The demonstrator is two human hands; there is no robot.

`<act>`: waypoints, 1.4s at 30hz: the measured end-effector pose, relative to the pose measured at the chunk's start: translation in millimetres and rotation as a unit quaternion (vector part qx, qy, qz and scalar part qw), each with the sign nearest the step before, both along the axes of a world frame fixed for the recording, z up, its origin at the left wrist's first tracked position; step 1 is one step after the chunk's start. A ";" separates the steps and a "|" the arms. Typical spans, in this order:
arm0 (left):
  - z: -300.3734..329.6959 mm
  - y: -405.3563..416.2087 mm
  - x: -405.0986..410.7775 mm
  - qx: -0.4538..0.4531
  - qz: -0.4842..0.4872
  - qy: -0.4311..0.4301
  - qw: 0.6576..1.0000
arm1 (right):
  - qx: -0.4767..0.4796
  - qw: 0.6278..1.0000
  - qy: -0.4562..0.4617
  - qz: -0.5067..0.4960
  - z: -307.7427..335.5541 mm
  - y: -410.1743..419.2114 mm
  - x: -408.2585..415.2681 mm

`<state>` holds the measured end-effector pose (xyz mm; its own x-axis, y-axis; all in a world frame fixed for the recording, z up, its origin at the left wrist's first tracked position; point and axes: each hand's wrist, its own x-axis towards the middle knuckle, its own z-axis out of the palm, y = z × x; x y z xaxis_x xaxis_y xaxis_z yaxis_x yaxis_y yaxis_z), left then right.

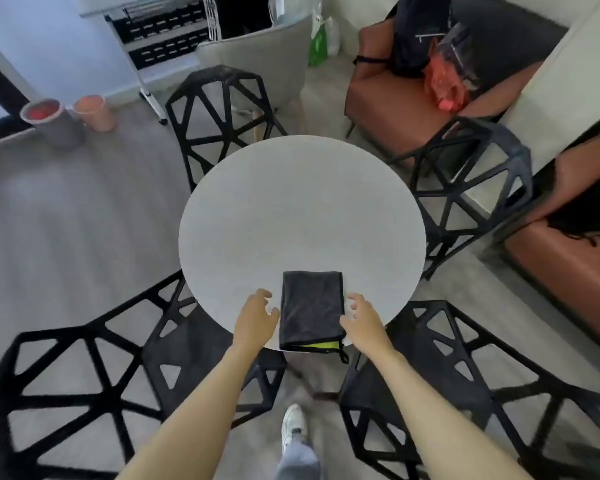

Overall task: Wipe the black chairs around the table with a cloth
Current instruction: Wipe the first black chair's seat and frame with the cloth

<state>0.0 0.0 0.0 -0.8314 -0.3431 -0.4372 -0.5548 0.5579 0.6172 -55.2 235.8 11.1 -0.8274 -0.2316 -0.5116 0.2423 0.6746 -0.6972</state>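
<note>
Cloth (311,310) folded at counter's (291,209) six o'clock, flanked by left grip (256,315) and right grip (362,317), both wide, empty; contact unclear.

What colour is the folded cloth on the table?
The cloth is black, with bright yellow-green peeking out at its near edge; the head view shows it.

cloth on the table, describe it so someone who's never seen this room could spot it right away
Find the round white table ringed by black lattice chairs. At its near edge, between the left hand and right hand, lies the cloth: a folded black rectangle. It is the only thing on the tabletop, with a lime-green strip at its near end.
</note>
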 end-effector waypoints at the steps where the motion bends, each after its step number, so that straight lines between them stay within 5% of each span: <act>1: -6.6 0.6 -7.2 0.018 0.021 0.002 1.000 | -0.019 1.000 -0.003 -0.025 -7.0 -6.1 -4.8; 9: -37.0 18.0 -38.0 0.095 0.124 -0.017 0.988 | -0.022 0.969 -0.052 -0.242 -51.0 -39.5 -18.8; 14: -39.4 21.4 -38.3 0.113 0.188 -0.062 0.974 | -0.037 0.971 -0.065 -0.225 -59.0 -38.2 -22.3; 23: 5.4 43.4 -37.2 0.182 0.080 0.009 0.980 | -0.094 0.960 0.025 -0.262 -10.8 12.5 8.9; 30: 27.0 125.8 -28.4 0.285 -0.010 0.012 0.958 | -0.027 0.962 0.122 -0.241 20.0 102.7 52.3; 33: 32.8 169.1 -14.2 0.324 0.016 -0.028 0.946 | -0.004 0.958 0.136 -0.250 29.9 144.0 71.1; 38: 31.5 232.9 15.8 0.459 -0.017 -0.157 0.874 | -0.008 0.953 0.170 -0.252 37.5 223.1 111.1; 42: 49.0 307.9 44.5 0.417 -0.056 -0.128 0.898 | -0.006 0.950 0.178 -0.256 36.6 295.4 143.8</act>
<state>44.5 307.9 49.0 -0.6761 0.2718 -0.6849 -0.7071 0.0222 0.7068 88.6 531.2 47.7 -0.9531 0.2443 -0.1789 0.2849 0.5238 -0.8028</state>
